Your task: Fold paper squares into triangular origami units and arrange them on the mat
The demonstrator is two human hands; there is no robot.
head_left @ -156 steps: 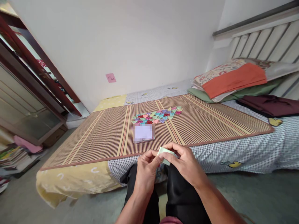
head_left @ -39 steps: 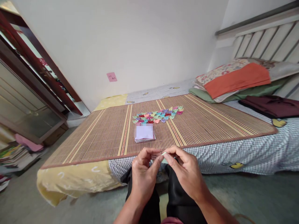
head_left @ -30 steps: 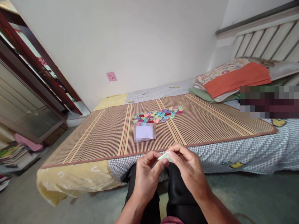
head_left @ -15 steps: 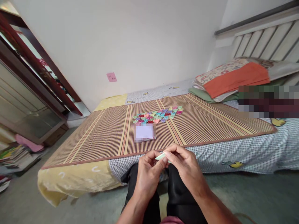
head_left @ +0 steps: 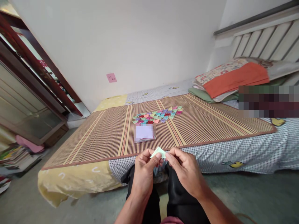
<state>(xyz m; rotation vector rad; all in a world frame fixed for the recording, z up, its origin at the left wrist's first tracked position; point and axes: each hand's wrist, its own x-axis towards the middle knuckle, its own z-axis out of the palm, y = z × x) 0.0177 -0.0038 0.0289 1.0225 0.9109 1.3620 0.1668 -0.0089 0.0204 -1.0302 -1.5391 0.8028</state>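
Note:
A small piece of folded pale-green paper (head_left: 159, 152), triangular with its peak upward, is held above my lap at the bed's front edge. My left hand (head_left: 145, 169) pinches its left part, the thumb lying across the front. At the right corner, my right hand (head_left: 184, 169) grips the paper between thumb and fingertips. Beyond the hands, several small folded paper pieces (head_left: 158, 115) in many colours lie in rows on the woven mat (head_left: 100, 137). Just in front of them sits a stack of paper (head_left: 144, 133), partly blurred.
The mat covers a bed with a checked sheet (head_left: 245, 152) and a yellow part at left. Folded bedding (head_left: 235, 79) lies at the right, beside a blurred patch. A pink note (head_left: 111, 77) is on the wall. Books (head_left: 16, 158) are piled at the far left.
The green paper has turned from a narrow sliver to a visible triangle. My left hand has shifted slightly left, and the right hand's fingers have moved to the paper's right corner.

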